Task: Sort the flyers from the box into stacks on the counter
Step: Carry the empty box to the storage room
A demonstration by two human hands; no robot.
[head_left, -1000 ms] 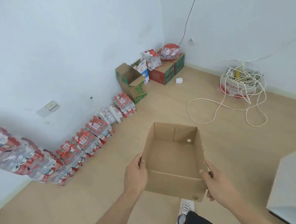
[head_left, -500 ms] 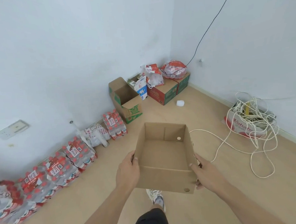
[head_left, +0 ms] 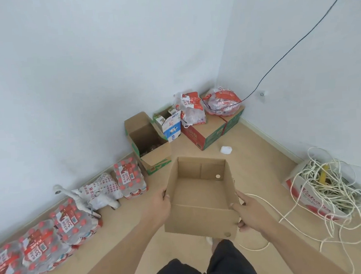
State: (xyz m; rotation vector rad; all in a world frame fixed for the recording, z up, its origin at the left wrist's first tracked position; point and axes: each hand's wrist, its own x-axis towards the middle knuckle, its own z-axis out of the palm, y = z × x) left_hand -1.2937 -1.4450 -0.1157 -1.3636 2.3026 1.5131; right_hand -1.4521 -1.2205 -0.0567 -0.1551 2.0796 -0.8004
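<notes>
Holding the open box up over the floor, the left hand grips its left wall, thumb on the rim, and the right hand grips the right wall, fingers curled round the outside. Its inside shows bare cardboard. Beyond it an open carton stands by the wall, with more cartons and bags in the corner. Bottle packs line the left wall. On the right, tangled cord spills from a box across the floor.
</notes>
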